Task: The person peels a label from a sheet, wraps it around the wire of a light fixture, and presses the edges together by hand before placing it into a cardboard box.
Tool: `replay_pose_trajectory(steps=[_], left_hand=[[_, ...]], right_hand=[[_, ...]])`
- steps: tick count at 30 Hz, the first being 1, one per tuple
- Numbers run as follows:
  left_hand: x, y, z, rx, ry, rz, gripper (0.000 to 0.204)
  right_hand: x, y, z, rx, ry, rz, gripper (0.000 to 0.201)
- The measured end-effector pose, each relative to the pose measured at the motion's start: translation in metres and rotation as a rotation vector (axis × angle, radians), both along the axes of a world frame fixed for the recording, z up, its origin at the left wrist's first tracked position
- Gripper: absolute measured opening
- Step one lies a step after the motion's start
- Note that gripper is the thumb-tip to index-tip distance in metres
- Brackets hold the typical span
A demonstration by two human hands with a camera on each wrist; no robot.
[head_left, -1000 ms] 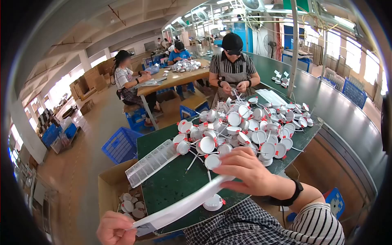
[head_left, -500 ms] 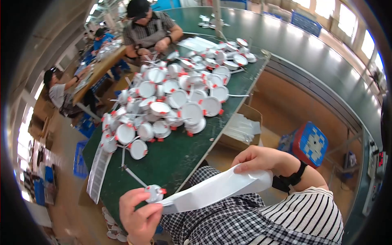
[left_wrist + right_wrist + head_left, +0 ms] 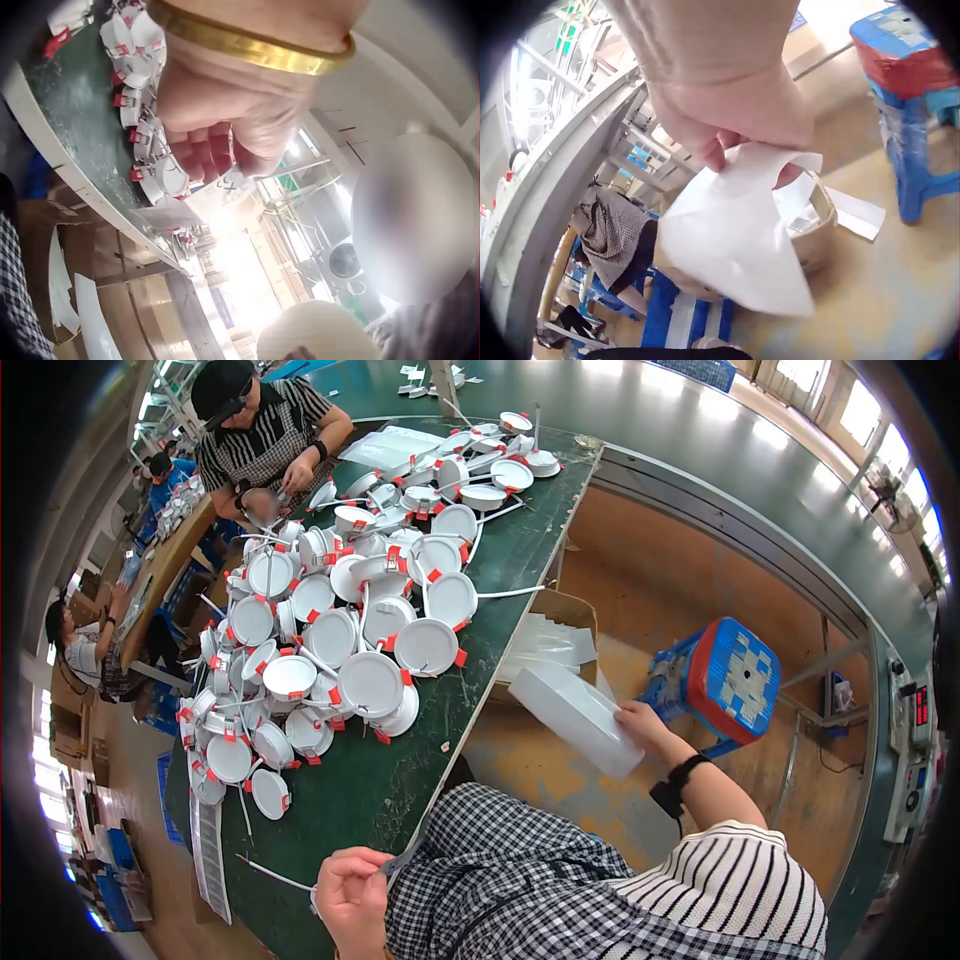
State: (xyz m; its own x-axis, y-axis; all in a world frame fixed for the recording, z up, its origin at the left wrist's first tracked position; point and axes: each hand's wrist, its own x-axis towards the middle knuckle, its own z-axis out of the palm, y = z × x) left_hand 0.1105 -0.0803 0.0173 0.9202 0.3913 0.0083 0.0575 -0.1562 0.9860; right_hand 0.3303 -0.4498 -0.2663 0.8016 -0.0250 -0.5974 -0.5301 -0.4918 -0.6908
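My left hand (image 3: 352, 895), close to the table's front edge, pinches a small printed label (image 3: 223, 192) between thumb and fingers. In the head view that label shows as a thin grey strip, and a white cable lies just left of the hand. Out to the right of the table, my right hand (image 3: 645, 725) grips one end of a glossy white paper strip (image 3: 580, 718). The strip hangs curved over a cardboard box (image 3: 815, 246) with more white sheets in it. A heap of round white downlights (image 3: 372, 685) with red clips covers much of the green table (image 3: 400, 790).
A blue and red stool (image 3: 735, 680) stands right of the box. Across the heap, another person (image 3: 265, 435) works with both hands. A long sheet of labels (image 3: 208, 855) lies at the table's left edge. The metal-edged counter (image 3: 690, 430) curves along the back and right.
The strip has come away from my left hand, which keeps the small label. My right hand has carried the strip right, off the table to the box. The view has swung right and down.
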Motion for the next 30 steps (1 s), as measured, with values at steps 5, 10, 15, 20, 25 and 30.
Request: replay_pose_trajectory(steps=[5,10,15,20,25,30], left_hand=[[-0.002,0.008,-0.003,-0.029,0.171,0.136,0.016],[-0.009,0.017,-0.008,-0.032,0.175,0.089,0.014],[-0.011,0.019,-0.015,-0.163,0.161,0.097,0.011],[-0.009,0.018,-0.03,-0.572,0.046,0.135,0.015],[-0.025,0.021,-0.034,-0.743,-0.013,0.048,0.014],[-0.077,0.036,-0.025,-0.77,-0.172,0.121,0.019]], right_hand=[[0.089,0.059,-0.035,-0.301,-0.549,0.267,0.027],[0.134,0.119,-0.004,-0.504,-0.883,0.45,0.028],[0.116,0.124,0.005,-0.354,-0.748,0.655,0.03],[0.001,0.133,0.152,0.556,-0.024,1.102,0.033],[-0.077,0.197,0.206,0.954,-0.326,0.969,0.058],[-0.108,0.258,0.226,0.915,-0.324,1.163,0.027]])
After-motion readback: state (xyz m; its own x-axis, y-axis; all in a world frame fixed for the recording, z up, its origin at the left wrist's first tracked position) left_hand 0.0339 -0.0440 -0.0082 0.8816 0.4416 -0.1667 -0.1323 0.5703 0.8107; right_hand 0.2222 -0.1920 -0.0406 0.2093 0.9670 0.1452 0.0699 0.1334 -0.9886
